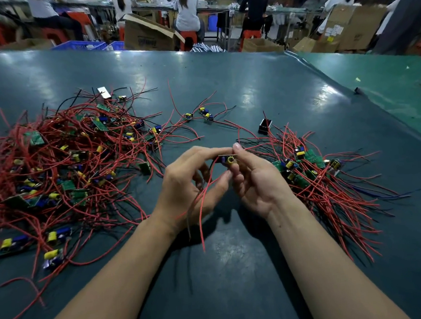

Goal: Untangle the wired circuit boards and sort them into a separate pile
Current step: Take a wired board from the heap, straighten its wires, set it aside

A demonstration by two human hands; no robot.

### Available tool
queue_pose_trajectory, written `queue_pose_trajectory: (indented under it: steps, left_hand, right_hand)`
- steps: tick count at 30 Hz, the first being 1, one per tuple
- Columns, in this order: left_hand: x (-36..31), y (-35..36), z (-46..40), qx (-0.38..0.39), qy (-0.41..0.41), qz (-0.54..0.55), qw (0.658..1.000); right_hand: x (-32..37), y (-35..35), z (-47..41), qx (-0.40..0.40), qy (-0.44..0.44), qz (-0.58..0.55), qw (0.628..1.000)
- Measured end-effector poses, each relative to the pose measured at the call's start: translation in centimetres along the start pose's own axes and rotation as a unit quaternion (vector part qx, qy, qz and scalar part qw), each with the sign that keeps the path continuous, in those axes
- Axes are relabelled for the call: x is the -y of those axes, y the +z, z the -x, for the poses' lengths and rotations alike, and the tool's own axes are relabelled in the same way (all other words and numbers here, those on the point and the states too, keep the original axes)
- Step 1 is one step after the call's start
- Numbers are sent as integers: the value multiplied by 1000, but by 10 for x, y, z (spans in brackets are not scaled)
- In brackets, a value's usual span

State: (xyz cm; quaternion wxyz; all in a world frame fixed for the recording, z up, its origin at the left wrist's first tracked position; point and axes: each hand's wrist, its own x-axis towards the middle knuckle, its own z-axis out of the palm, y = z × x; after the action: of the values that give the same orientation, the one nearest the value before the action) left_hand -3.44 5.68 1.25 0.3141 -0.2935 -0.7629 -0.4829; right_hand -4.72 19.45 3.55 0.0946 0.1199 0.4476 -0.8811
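Both hands hold one small circuit board (pixel 227 159) with a yellow coil above the middle of the green table (pixel 225 85). My left hand (pixel 191 184) pinches its left end and my right hand (pixel 252 179) pinches its right end. Red and black wires (pixel 201 208) hang from the board down between my palms. A large tangled pile (pixel 66 167) of boards and red wires covers the left of the table. A smaller pile (pixel 320 178), with wires lying roughly parallel, sits on the right.
A few loose boards (pixel 204 114) lie beyond my hands, and a small black box (pixel 265 126) stands near the right pile. A silver block (pixel 103 92) lies at the far edge of the left pile. People sit at benches behind the table among cardboard boxes (pixel 147 35).
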Motion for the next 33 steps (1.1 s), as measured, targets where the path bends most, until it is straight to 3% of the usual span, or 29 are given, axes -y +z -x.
queue_pose_trajectory:
  steps: [5, 9, 13, 19, 23, 28, 31, 33]
  left_hand:
    - [1, -2, 1, -1, -75, 40, 996]
    - [5, -4, 3, 52, -59, 19, 997]
    - [4, 0, 1, -1, -62, -4, 998]
    - [9, 0, -2, -99, -221, 47, 969]
    - [11, -2, -6, -74, -267, 90, 957]
    - [10, -4, -6, -54, -267, 116, 955]
    - [10, -3, -5, -38, -264, 123, 956]
    - [11, -4, -4, -32, -262, 118, 957]
  right_hand:
    - [-2, -1, -1, -10, 4, 5, 1000]
    - [-3, -2, -2, -10, 5, 24, 1000]
    - [-7, -2, -3, 6, -28, 57, 998]
    - [-12, -1, 1, 129, -127, 140, 973]
    - [-19, 3, 4, 66, -247, 285, 924]
    - [-22, 1, 3, 24, -339, 318, 885]
    - [-23, -1, 2, -9, -403, 377, 834]
    - [-22, 0, 3, -28, -372, 359, 856]
